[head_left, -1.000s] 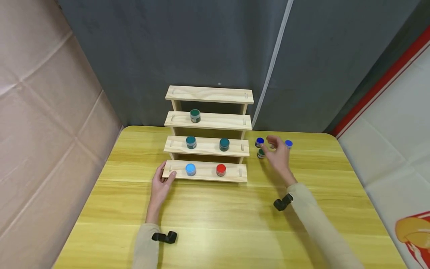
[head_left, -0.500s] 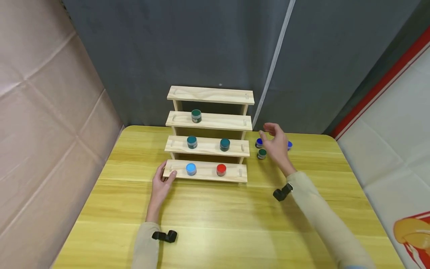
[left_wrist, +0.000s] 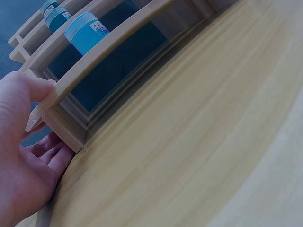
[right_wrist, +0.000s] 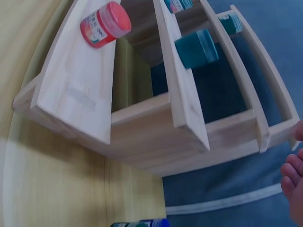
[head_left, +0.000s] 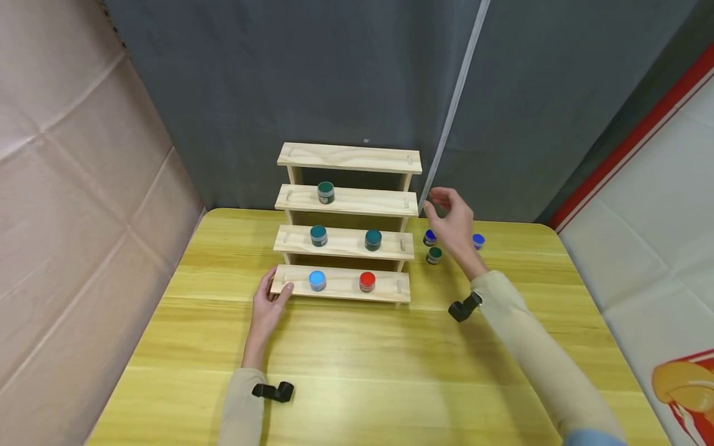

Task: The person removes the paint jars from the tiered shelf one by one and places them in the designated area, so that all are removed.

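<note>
A four-step wooden display rack (head_left: 346, 201) stands at the table's back. My left hand (head_left: 268, 303) grips the left end of its lowest step, thumb on top and fingers behind the end in the left wrist view. My right hand (head_left: 454, 226) is raised to the right of the rack, fingers loosely bent, thumb apart, nothing showing between them. On the lowest step sit a light blue jar (head_left: 317, 280) and a red jar (right_wrist: 105, 24). The second step bears two teal jars, one at left (head_left: 318, 235), one at right (right_wrist: 196, 48). A dark green jar (head_left: 326, 192) sits one step higher.
On the table right of the rack stand a dark blue jar (head_left: 429, 237), a green-lidded jar (head_left: 434, 255) and another blue jar (head_left: 478, 241), near my right forearm. A grey curtain (head_left: 251, 93) hangs behind the rack. Wall panels flank the table (head_left: 357, 365).
My right hand has risen from beside the loose jars, away from me and slightly left. The left hand keeps its grip on the rack, and the jars on the steps have not moved.
</note>
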`<state>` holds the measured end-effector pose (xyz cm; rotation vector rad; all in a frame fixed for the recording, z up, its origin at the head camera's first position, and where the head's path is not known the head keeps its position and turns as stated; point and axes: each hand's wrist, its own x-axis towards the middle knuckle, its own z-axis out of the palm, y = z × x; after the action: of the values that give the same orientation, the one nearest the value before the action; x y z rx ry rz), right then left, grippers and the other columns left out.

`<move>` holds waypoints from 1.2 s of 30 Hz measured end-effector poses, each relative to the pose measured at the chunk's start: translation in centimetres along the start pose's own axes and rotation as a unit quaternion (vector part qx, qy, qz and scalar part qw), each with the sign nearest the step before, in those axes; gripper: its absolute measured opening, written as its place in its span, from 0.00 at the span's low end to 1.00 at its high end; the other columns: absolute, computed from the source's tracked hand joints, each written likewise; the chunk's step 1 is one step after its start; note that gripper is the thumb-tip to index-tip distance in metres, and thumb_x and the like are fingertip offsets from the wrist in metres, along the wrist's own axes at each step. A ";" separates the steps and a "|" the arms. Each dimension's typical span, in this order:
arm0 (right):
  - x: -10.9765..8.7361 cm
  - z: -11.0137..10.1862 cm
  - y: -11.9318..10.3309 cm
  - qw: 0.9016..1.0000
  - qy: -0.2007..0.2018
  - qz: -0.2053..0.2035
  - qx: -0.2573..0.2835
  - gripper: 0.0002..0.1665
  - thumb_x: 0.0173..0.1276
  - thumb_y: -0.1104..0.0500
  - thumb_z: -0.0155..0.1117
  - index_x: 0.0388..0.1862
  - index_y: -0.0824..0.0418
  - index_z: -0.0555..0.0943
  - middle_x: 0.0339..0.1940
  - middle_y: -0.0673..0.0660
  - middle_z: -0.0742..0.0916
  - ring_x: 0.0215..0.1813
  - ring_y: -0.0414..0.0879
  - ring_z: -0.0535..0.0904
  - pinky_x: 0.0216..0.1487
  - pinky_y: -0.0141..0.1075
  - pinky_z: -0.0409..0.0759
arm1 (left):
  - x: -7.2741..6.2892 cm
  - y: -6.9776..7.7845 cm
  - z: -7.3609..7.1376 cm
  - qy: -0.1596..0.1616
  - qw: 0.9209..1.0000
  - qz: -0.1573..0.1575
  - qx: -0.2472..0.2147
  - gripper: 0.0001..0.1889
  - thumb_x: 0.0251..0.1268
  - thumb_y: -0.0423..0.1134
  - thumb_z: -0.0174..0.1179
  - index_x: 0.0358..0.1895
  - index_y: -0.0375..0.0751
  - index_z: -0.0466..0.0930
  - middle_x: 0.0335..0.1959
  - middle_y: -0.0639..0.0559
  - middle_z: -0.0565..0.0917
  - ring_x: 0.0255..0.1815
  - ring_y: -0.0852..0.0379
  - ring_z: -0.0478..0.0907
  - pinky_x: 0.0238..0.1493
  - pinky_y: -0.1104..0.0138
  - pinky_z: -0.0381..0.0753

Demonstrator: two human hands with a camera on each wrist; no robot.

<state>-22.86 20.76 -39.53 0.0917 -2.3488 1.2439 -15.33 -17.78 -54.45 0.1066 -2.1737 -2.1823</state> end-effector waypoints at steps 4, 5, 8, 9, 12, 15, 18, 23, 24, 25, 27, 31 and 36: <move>0.2 0.6 -1.1 1.000 -0.011 -0.010 0.007 0.21 0.72 0.58 0.65 0.60 0.67 0.78 0.56 0.65 0.85 0.58 0.58 0.80 0.65 0.48 0.78 | 0.0 0.1 0.0 0.001 1.000 -0.001 0.001 0.34 0.74 0.32 0.59 0.79 0.39 0.57 0.75 0.36 0.67 0.70 0.44 0.69 0.58 0.85 0.74; 0.3 0.8 -1.3 1.000 -0.013 -0.013 0.010 0.22 0.73 0.58 0.65 0.60 0.67 0.78 0.56 0.65 0.85 0.59 0.58 0.80 0.65 0.48 0.79 | -0.1 0.1 0.0 0.001 1.000 -0.001 0.002 0.34 0.74 0.32 0.59 0.79 0.40 0.57 0.74 0.36 0.67 0.70 0.44 0.69 0.58 0.85 0.74; 0.4 1.3 -1.9 1.000 -0.013 -0.023 0.017 0.21 0.72 0.58 0.66 0.60 0.67 0.78 0.57 0.64 0.86 0.59 0.57 0.80 0.64 0.47 0.79 | 0.0 0.1 0.1 0.001 1.000 0.000 0.003 0.34 0.74 0.32 0.59 0.79 0.40 0.57 0.74 0.36 0.68 0.70 0.44 0.69 0.58 0.85 0.74; 0.5 1.5 -2.0 0.999 -0.012 -0.026 0.018 0.21 0.72 0.58 0.66 0.60 0.67 0.78 0.56 0.64 0.86 0.59 0.57 0.81 0.65 0.47 0.79 | 0.0 0.1 0.1 0.001 1.000 0.000 0.003 0.34 0.74 0.32 0.59 0.79 0.40 0.57 0.74 0.36 0.67 0.70 0.44 0.69 0.58 0.85 0.74; 0.6 2.0 -2.3 0.999 -0.010 -0.036 0.024 0.21 0.72 0.59 0.66 0.59 0.68 0.79 0.56 0.64 0.86 0.58 0.57 0.81 0.64 0.47 0.80 | 0.0 0.1 0.1 -0.001 1.000 0.001 0.003 0.34 0.74 0.32 0.59 0.79 0.39 0.57 0.75 0.35 0.67 0.71 0.43 0.69 0.58 0.86 0.73; 0.7 2.4 -2.7 0.998 -0.014 -0.043 0.033 0.21 0.71 0.59 0.66 0.59 0.69 0.79 0.56 0.65 0.86 0.58 0.57 0.81 0.63 0.48 0.80 | 0.0 0.1 0.1 0.000 1.000 0.000 0.005 0.34 0.74 0.32 0.59 0.79 0.40 0.57 0.74 0.35 0.67 0.70 0.43 0.69 0.58 0.86 0.74; 0.9 2.8 -3.2 0.998 -0.020 -0.043 0.043 0.21 0.71 0.60 0.67 0.59 0.69 0.79 0.56 0.66 0.86 0.58 0.57 0.81 0.63 0.49 0.80 | -0.1 0.0 0.1 0.001 1.000 -0.003 0.008 0.34 0.74 0.33 0.59 0.79 0.41 0.57 0.74 0.36 0.68 0.68 0.45 0.70 0.58 0.85 0.75; 1.1 3.4 -4.1 0.997 -0.038 -0.037 0.047 0.22 0.70 0.60 0.67 0.59 0.69 0.79 0.57 0.65 0.85 0.59 0.57 0.80 0.65 0.48 0.78 | 0.0 0.0 0.1 0.004 1.000 -0.003 0.008 0.34 0.74 0.33 0.59 0.79 0.41 0.57 0.74 0.37 0.69 0.67 0.49 0.70 0.58 0.84 0.75; 1.1 3.6 -4.3 0.997 -0.042 -0.036 0.049 0.22 0.70 0.60 0.67 0.60 0.68 0.79 0.58 0.64 0.85 0.60 0.56 0.80 0.65 0.48 0.78 | 0.0 0.0 0.1 0.004 1.000 -0.003 0.009 0.34 0.74 0.33 0.59 0.79 0.41 0.57 0.74 0.37 0.68 0.67 0.49 0.70 0.58 0.84 0.75; 1.1 3.7 -4.5 0.997 -0.044 -0.035 0.049 0.22 0.70 0.60 0.67 0.60 0.68 0.79 0.58 0.63 0.85 0.60 0.56 0.80 0.65 0.47 0.78 | -0.1 0.1 0.2 0.004 1.000 -0.004 0.009 0.34 0.74 0.33 0.59 0.79 0.41 0.57 0.74 0.37 0.68 0.67 0.49 0.70 0.58 0.85 0.75; 1.3 4.1 -4.7 0.997 -0.047 -0.035 0.051 0.23 0.70 0.60 0.68 0.60 0.69 0.78 0.58 0.63 0.85 0.60 0.56 0.80 0.65 0.46 0.78 | -0.1 0.1 0.2 0.004 1.000 -0.006 0.009 0.34 0.74 0.33 0.59 0.79 0.41 0.57 0.74 0.36 0.68 0.68 0.48 0.70 0.58 0.85 0.74; 1.4 4.8 -5.3 0.996 -0.052 -0.030 0.062 0.23 0.69 0.59 0.69 0.60 0.68 0.79 0.58 0.62 0.86 0.61 0.54 0.81 0.65 0.45 0.79 | -0.2 0.1 0.2 0.001 1.000 -0.008 0.005 0.35 0.74 0.32 0.59 0.80 0.41 0.56 0.75 0.36 0.66 0.70 0.44 0.68 0.57 0.86 0.73; 1.6 5.6 -6.3 0.994 -0.078 -0.002 0.079 0.25 0.70 0.56 0.68 0.62 0.66 0.78 0.60 0.61 0.85 0.62 0.53 0.80 0.68 0.44 0.78 | -0.2 0.1 0.2 0.004 1.000 -0.004 0.006 0.34 0.74 0.32 0.59 0.79 0.40 0.56 0.76 0.35 0.66 0.71 0.42 0.68 0.57 0.87 0.73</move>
<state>-24.69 12.88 -36.62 0.2544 -2.3742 1.4673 -15.19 -17.61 -54.36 0.1227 -2.1861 -2.1693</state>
